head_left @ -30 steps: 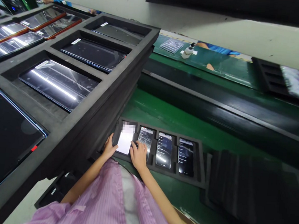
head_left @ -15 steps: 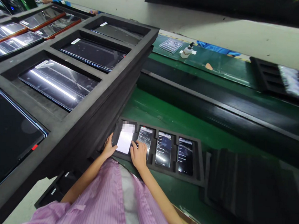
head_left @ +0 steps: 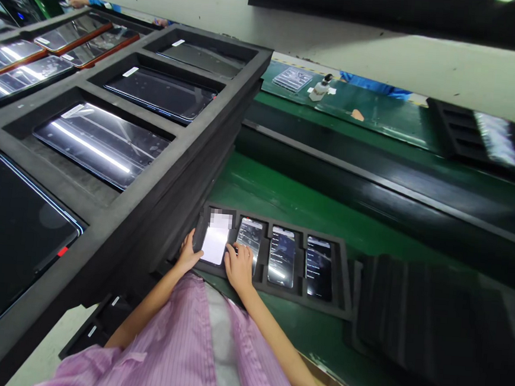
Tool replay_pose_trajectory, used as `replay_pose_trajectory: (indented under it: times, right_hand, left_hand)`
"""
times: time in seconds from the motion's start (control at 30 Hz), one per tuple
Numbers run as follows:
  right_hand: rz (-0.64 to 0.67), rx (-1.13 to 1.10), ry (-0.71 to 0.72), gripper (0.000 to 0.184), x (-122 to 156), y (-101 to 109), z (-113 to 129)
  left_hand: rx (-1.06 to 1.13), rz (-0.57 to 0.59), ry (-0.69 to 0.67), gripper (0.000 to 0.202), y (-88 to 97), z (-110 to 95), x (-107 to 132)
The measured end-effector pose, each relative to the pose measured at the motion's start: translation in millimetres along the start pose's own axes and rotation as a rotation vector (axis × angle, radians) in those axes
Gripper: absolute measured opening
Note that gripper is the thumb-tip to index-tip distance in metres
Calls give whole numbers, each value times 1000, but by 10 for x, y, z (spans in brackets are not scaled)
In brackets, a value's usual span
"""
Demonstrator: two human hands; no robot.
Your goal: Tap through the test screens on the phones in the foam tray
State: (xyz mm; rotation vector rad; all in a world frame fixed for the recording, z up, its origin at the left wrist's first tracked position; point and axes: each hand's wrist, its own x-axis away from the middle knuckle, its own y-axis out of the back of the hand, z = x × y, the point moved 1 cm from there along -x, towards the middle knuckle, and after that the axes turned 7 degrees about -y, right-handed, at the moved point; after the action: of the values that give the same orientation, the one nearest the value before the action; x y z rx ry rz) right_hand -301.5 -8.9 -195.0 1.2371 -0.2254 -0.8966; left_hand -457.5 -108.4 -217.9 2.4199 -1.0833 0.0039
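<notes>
- vs half a second ago: both hands and the white-lit phone hold position, view drifts slightly
- phone sits in leftmost slot of the matte black tray
- left hand: thumb at phone's lower left, fingers at tray's end, can't tell if gripping
- right hand: fingers bent by phone's lower right edge, grip unclear
- three dark-screen phones alongside: glossy, rounded rectangles
- table: smooth, green
</notes>
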Motion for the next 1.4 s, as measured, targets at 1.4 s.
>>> replay_pose_trajectory:
  times: [1.4]
  right_hand:
    - [-36,-38,-72,29,-2,8,5]
  left_hand:
    - [71,24,-76,65,-9,208,-27]
